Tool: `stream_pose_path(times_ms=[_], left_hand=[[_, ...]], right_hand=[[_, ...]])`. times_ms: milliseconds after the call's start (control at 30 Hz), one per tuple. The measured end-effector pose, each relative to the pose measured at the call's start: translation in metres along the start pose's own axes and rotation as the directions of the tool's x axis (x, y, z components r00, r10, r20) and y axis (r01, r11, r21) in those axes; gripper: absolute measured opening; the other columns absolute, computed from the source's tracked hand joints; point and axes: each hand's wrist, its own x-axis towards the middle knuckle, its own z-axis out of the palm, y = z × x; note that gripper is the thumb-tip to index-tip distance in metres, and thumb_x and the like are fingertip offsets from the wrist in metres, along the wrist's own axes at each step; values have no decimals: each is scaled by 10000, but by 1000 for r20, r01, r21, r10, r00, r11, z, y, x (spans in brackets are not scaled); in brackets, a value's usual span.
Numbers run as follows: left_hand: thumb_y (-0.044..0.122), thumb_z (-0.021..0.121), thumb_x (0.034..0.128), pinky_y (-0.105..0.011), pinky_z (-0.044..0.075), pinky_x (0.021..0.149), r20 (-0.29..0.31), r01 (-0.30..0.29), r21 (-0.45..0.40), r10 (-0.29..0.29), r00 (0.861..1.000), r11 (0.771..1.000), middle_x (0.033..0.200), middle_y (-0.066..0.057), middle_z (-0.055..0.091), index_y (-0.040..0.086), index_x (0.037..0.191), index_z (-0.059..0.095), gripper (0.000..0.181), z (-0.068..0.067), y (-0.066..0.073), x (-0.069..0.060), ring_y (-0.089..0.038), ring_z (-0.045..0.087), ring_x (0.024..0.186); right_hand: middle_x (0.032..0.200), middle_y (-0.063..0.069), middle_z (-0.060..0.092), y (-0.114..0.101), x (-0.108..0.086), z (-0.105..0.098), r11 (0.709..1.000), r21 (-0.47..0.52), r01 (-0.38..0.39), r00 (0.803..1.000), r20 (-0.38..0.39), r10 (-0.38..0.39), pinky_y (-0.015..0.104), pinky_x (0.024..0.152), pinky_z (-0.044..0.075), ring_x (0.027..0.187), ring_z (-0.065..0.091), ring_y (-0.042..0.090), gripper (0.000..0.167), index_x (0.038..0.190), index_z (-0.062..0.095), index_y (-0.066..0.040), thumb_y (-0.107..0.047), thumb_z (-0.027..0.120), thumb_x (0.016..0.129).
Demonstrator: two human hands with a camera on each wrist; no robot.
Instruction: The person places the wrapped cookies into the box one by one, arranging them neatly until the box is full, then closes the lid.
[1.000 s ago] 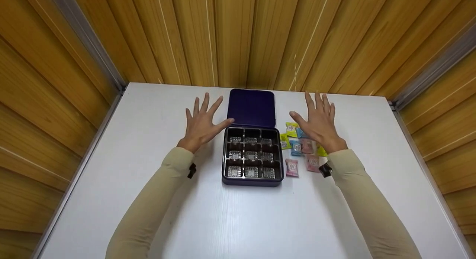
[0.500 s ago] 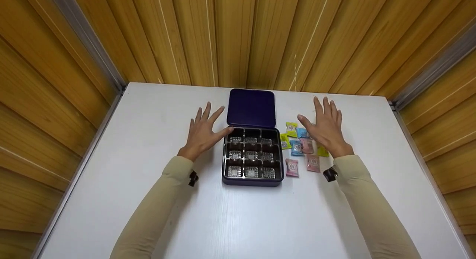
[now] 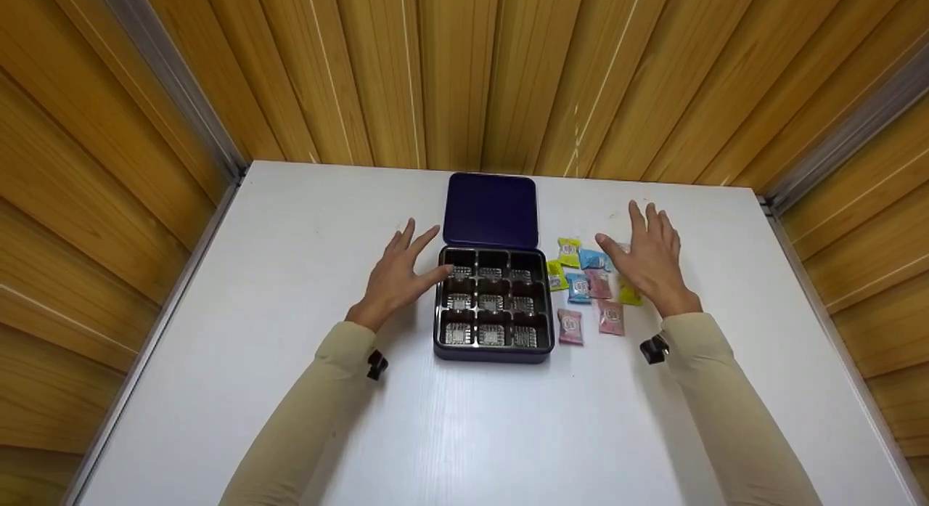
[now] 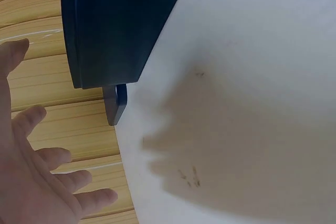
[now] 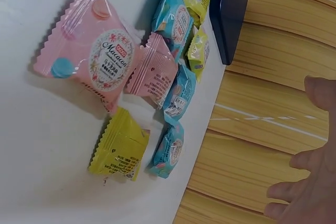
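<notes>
Nine sweets (image 3: 599, 284) and one tin (image 3: 493, 355)

Counted by colour, there are three pink sweets (image 3: 611, 319), three yellow sweets (image 3: 569, 252) and three blue sweets (image 5: 169, 151); the head view shows only two of the blue plainly. The tin has one lid (image 3: 490, 212) and nine compartments (image 3: 490, 300), three rows of three. There is one bench (image 3: 450, 433), two grips, left grip (image 3: 394, 281) and right grip (image 3: 651, 265), and two sleeves (image 3: 290, 419).

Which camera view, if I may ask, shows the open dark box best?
The head view: it takes in almost the whole box, all nine compartments and lid. The left wrist view shows part of its outside and lid; the right wrist view, just a corner and some lid.
</notes>
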Motion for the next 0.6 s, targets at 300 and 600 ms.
stream_pose_path(times_ms=[300, 600], left_hand=[[527, 723, 965, -704, 368, 1148, 23, 33, -105, -31, 999, 994, 1744, -162, 190, 266, 1649, 432, 787, 6, -3, -9, -439, 259, 1560], [501, 717, 974, -670, 293, 1209, 57, 30, -191, -20, 998, 981, 1731, -178, 235, 242, 1637, 455, 759, 11, -6, -13, -449, 282, 1549]], right_hand=[[1701, 367, 15, 12, -8, 2, 999, 14, -29, 999, 15, 28, 725, 1235, -8, 1558, -13, 568, 982, 1684, 98, 24, -594, 526, 1052], [1686, 388, 45, 21, -14, 7, 996, 13, -88, 994, 63, 87, 758, 1203, 157, 1541, 86, 586, 988, 1682, 69, 31, -502, 608, 1049]])
